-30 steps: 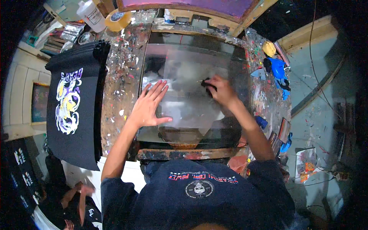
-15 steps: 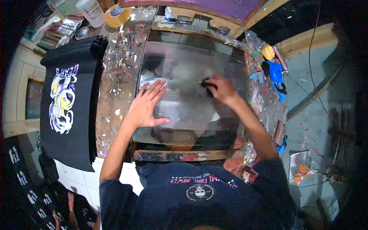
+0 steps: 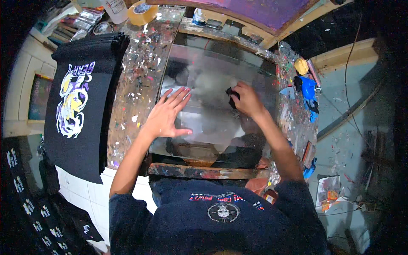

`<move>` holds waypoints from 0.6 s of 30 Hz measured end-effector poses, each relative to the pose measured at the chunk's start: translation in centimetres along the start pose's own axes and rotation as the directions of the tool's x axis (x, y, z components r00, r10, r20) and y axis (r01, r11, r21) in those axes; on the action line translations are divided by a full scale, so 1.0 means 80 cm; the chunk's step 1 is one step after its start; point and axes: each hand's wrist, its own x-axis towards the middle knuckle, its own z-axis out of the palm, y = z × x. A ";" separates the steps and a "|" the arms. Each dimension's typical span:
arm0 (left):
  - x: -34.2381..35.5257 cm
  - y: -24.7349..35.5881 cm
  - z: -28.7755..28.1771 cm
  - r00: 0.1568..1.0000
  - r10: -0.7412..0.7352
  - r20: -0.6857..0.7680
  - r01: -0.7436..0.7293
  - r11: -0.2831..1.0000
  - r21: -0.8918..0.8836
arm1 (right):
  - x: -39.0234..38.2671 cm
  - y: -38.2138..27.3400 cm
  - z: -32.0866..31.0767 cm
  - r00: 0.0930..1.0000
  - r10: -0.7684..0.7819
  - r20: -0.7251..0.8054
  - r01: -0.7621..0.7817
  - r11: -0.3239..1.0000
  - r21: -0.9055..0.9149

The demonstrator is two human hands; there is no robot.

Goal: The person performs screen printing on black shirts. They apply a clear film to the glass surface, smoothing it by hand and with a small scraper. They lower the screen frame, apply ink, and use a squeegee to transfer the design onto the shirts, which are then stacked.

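Pinching right hand (image 3: 249,101): black wad (image 3: 234,102), over the glassy pane's (image 3: 204,121) right half.
Left hand (image 3: 164,117): spread wide by the pane's left edge.
Black wad: right of left hand; hands barely shifted since earlier.

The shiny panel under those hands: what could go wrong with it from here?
The left hand, spread flat on the shiny panel, might leave smudges. The dark scrap pinched in the right hand could streak the panel if it is dirty, which I can't tell. If the panel is glass, as its reflections suggest, hard pressing might crack it.
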 end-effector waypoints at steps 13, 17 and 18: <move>-0.001 -0.001 -0.002 1.000 -0.017 0.009 0.017 1.000 -0.006 | 0.004 -0.012 0.002 0.998 0.000 0.068 -0.010 0.989 0.146; -0.003 0.002 -0.003 1.000 -0.021 0.014 0.021 1.000 -0.008 | -0.007 0.018 -0.004 0.997 0.035 0.072 -0.043 0.993 0.106; -0.002 0.002 -0.003 1.000 -0.015 0.010 0.015 1.000 -0.009 | 0.004 0.009 -0.006 0.995 0.094 0.030 -0.096 0.991 0.090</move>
